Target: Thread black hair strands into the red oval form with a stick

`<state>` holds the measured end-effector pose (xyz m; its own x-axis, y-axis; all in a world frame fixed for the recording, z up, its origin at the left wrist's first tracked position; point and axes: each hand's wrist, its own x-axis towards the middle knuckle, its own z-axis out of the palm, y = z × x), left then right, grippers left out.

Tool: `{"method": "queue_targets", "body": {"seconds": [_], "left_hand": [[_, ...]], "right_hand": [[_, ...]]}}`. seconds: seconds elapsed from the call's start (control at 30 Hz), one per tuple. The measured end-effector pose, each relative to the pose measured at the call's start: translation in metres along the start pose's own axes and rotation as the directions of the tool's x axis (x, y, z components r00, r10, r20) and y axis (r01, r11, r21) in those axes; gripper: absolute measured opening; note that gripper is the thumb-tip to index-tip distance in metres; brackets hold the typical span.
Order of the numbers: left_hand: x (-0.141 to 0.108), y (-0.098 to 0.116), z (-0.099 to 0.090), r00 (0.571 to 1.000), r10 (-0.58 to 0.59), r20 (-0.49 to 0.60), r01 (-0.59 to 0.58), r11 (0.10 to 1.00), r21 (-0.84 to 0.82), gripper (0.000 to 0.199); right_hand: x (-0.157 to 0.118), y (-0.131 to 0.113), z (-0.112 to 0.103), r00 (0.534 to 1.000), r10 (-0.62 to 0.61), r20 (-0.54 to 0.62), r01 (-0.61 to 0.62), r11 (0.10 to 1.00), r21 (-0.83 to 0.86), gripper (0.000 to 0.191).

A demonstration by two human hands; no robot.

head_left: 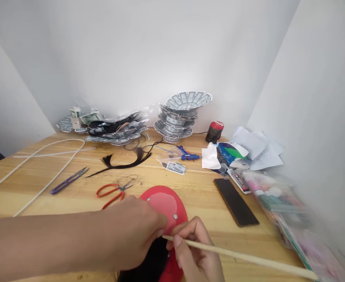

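A red rounded piece [182,201] with a paler pink area [163,203] and small whitish dots lies in front of me. Black hair [149,262] covers its near part. My left hand [137,227] reaches across from the left, its fingers closed at the edge of the hair; what they pinch is hidden. Between thumb and fingers, my right hand [197,250] holds a thin pale wooden stick [243,256]. The stick's narrow tip points at my left fingertips. Left of the red piece are orange-handled scissors [114,191], partly behind my left hand.
Purple thread snips [69,181], a black hair bundle [125,163] and a bent white strip [52,182] lie left. Stacked banknote-print paper bowls [178,117] stand behind a blue glue gun [188,156]. A phone [235,201] and plastic bags [292,219] are right.
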<state>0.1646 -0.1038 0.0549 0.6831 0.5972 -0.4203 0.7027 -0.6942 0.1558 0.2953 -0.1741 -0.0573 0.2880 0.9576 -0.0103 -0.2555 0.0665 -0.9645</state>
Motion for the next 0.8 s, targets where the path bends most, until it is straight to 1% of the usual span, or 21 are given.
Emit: {"method": "queue_targets", "body": {"seconds": [0.1, 0.2, 0.3, 0.47, 0.53, 0.6, 0.67, 0.7, 0.73, 0.8], "left_hand": [[-0.002, 0.003, 0.001, 0.999, -0.039, -0.001, 0.039, 0.999, 0.007, 0.021], [-0.004, 0.009, -0.002, 0.998, -0.058, 0.009, 0.058, 0.998, 0.020, 0.029], [-0.007, 0.014, -0.005, 0.997, -0.071, 0.022, 0.070, 0.995, 0.071, 0.034], [-0.010, 0.015, -0.005, 1.000, 0.006, -0.026, -0.001, 0.983, 0.182, 0.032], [-0.011, 0.014, -0.005, 0.999, 0.025, -0.031, -0.017, 0.973, 0.228, 0.030], [-0.013, 0.012, -0.003, 0.999, 0.031, -0.032, -0.022, 0.971, 0.238, 0.029], [-0.016, 0.009, 0.001, 0.998, 0.047, -0.039, -0.037, 0.973, 0.227, 0.029], [-0.018, 0.005, 0.005, 0.997, 0.060, -0.053, -0.047, 0.973, 0.225, 0.029], [-0.021, 0.001, 0.010, 0.994, 0.080, -0.077, -0.061, 0.973, 0.224, 0.029], [-0.026, -0.009, 0.026, 0.978, 0.124, -0.168, -0.088, 0.975, 0.206, 0.028]], "right_hand": [[0.001, -0.004, 0.000, 1.000, 0.001, 0.012, -0.001, 1.000, -0.020, 0.024], [0.002, -0.006, 0.000, 0.999, 0.028, 0.018, -0.028, 0.999, -0.019, 0.027], [0.003, -0.007, -0.001, 0.998, 0.056, 0.013, -0.055, 0.998, -0.021, 0.033], [0.005, -0.007, -0.002, 0.991, 0.128, 0.025, -0.129, 0.991, 0.043, 0.053], [0.006, -0.007, -0.002, 0.989, 0.146, 0.023, -0.147, 0.988, 0.050, 0.056], [0.007, -0.006, -0.004, 0.987, 0.159, 0.024, -0.160, 0.986, 0.052, 0.056], [0.009, -0.004, -0.006, 0.986, 0.160, 0.043, -0.162, 0.985, 0.052, 0.054], [0.009, -0.002, -0.007, 0.985, 0.160, 0.072, -0.163, 0.985, 0.050, 0.054], [0.010, -0.001, -0.008, 0.983, 0.157, 0.097, -0.162, 0.986, 0.048, 0.053], [0.011, 0.000, -0.009, 0.983, 0.149, 0.110, -0.155, 0.986, 0.053, 0.053]]}}
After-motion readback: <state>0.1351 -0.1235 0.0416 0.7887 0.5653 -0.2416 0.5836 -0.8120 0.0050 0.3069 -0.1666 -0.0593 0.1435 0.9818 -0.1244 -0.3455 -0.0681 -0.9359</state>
